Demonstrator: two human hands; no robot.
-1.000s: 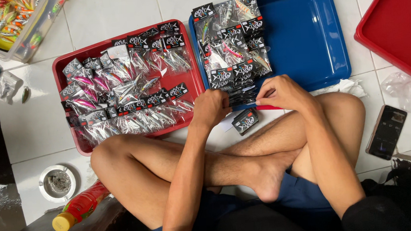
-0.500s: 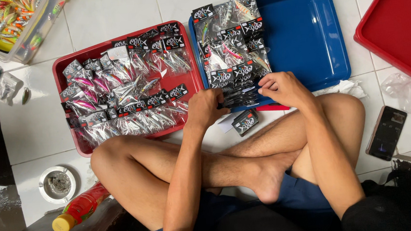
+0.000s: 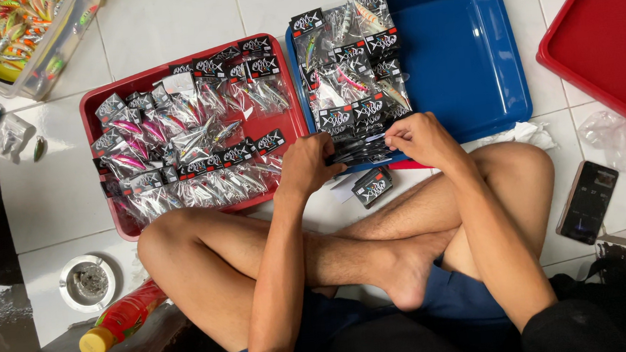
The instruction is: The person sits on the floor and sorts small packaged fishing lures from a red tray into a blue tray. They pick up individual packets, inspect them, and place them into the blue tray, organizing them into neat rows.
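Observation:
I sit cross-legged on a white tiled floor. My left hand (image 3: 313,161) and my right hand (image 3: 420,138) together hold a small clear packet with a black header card (image 3: 359,150) at the near edge of the blue tray (image 3: 467,52). Several packaged fishing lures (image 3: 353,68) lie in the left part of that tray. A red tray (image 3: 99,111) to the left is filled with several more lure packets (image 3: 184,141). A few loose black cards (image 3: 373,186) lie on the floor just below my hands.
A second red tray (image 3: 608,41) lies at the right. A phone (image 3: 588,201) rests on the floor by my right knee. A clear box of colourful lures (image 3: 11,32) stands top left. A red bottle (image 3: 120,320) and a round ashtray (image 3: 87,282) are bottom left.
Both hands have moved up from the floor to the blue tray's near edge and now pinch a packet between them.

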